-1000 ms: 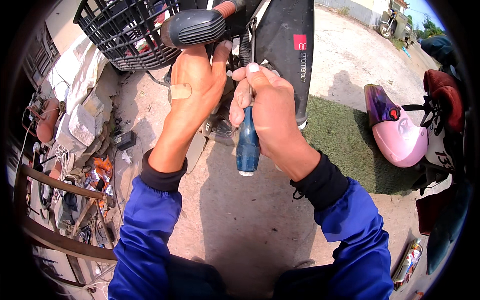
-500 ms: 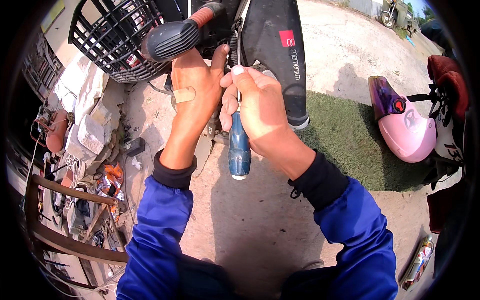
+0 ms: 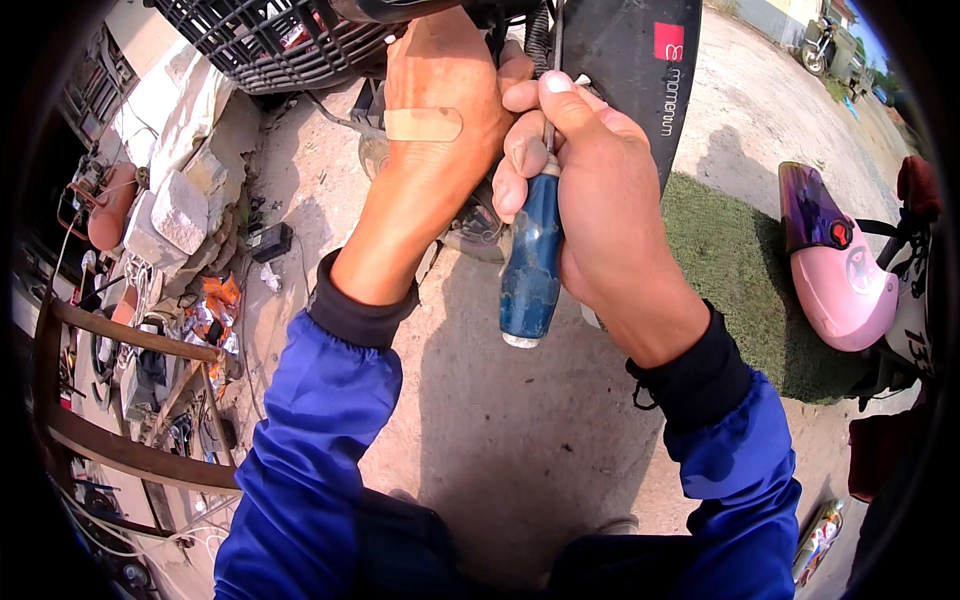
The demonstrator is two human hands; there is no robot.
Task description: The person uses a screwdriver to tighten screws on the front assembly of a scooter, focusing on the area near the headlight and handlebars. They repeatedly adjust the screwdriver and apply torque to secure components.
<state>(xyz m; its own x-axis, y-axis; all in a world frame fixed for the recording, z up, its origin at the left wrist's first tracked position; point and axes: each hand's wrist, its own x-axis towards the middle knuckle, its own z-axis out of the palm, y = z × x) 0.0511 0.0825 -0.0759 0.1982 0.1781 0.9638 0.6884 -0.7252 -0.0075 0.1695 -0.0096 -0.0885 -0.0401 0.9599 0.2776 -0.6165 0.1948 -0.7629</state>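
Note:
My right hand (image 3: 600, 170) is closed round a screwdriver, its thumb and forefinger pinching the thin metal shaft. The screwdriver's worn blue handle (image 3: 532, 260) hangs below the fingers, and the shaft points up beside a black ribbed tube (image 3: 538, 35). My left hand (image 3: 445, 95), with a plaster across the wrist, reaches in among the dark parts of a two-wheeler, just left of the right hand. Most of its fingers are hidden behind the hand itself. A long black panel (image 3: 632, 80) with a red label rises to the right of the shaft. The screwdriver's tip is out of sight.
A black basket (image 3: 290, 45) is at the upper left. A green mat (image 3: 715, 250) lies on the right, with a pink helmet (image 3: 845, 290) beside it. Rubble (image 3: 180, 215), litter and a brown frame (image 3: 130, 465) line the left side. A motorcycle (image 3: 815, 50) stands far off.
My view has shifted, so the two-wheeler and its basket sit higher in the picture, and the handlebar grip has mostly left it. Both hands appear larger and further right; the right still grips the screwdriver.

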